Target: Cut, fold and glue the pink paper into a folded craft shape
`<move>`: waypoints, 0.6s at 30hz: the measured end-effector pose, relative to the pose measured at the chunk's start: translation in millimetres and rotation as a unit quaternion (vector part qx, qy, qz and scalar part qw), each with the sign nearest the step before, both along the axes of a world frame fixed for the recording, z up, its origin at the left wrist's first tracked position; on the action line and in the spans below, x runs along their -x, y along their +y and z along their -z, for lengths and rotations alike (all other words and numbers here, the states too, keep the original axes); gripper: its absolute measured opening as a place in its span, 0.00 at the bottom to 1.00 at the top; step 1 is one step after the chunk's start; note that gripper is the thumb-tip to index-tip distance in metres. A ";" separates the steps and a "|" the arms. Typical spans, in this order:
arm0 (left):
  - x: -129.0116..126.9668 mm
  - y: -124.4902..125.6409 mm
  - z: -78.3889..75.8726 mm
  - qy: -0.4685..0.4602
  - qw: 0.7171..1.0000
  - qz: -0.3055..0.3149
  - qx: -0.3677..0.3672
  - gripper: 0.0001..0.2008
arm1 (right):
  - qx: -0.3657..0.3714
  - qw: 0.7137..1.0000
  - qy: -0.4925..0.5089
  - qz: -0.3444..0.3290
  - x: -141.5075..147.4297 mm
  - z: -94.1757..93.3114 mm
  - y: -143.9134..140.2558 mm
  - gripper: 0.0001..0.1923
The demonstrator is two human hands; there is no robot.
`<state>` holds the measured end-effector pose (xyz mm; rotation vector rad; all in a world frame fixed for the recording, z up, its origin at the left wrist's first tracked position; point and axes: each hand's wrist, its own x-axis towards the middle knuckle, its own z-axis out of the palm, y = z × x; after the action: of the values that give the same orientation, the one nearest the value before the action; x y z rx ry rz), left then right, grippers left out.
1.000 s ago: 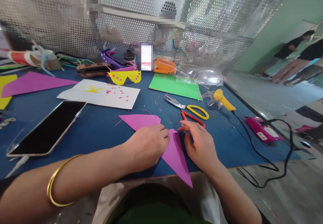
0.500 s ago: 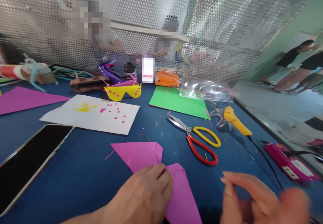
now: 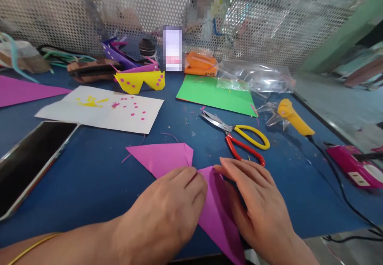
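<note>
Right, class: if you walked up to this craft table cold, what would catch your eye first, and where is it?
First, the folded magenta paper at the near edge of the blue table, pressed flat under the left hand and right hand. Just beyond the right hand lie scissors with one red and one yellow handle. Farther back, yellow paper glasses dotted pink stand beside a bright green sheet.

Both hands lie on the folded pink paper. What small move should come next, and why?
Probably slide the right hand along the fold to press it flat, while the left hand pins the pink paper. Both palms already rest on it, and the upper flap looks slightly raised.
</note>
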<state>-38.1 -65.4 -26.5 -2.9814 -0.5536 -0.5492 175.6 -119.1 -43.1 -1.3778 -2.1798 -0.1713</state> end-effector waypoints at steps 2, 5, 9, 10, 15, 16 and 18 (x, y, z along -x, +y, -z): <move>0.0 0.2 0.3 0.000 1.000 0.002 -0.003 0.12 | 0.002 0.999 -0.021 -0.029 0.6 -2.4 -0.1 0.25; 0.5 0.7 1.0 -0.006 1.000 0.003 -0.011 0.15 | 0.002 0.997 -0.058 -0.048 2.6 -4.8 0.1 0.25; -0.3 0.9 -0.5 -0.013 1.000 -0.008 -0.019 0.20 | -0.010 0.996 -0.083 -0.041 4.8 -5.0 1.1 0.23; -1.0 1.2 -1.4 -0.016 1.000 -0.013 -0.019 0.20 | -0.012 0.995 -0.085 -0.041 5.1 -4.9 1.5 0.23; -3.2 2.9 -4.6 -0.004 1.000 -0.013 -0.004 0.20 | -0.013 0.996 -0.087 -0.035 5.7 -4.9 2.9 0.22; -2.9 3.0 -4.4 0.002 1.000 -0.012 0.000 0.20 | -0.013 0.995 -0.087 -0.034 5.7 -5.1 2.9 0.22; -1.7 3.1 -3.4 0.012 1.000 -0.007 0.009 0.19 | -0.014 0.995 -0.088 -0.033 5.8 -5.5 2.5 0.21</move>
<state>-36.4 -62.3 -23.1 -2.9940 -0.5786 -0.5105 169.8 -116.6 -37.6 -1.3173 -2.3552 -0.3074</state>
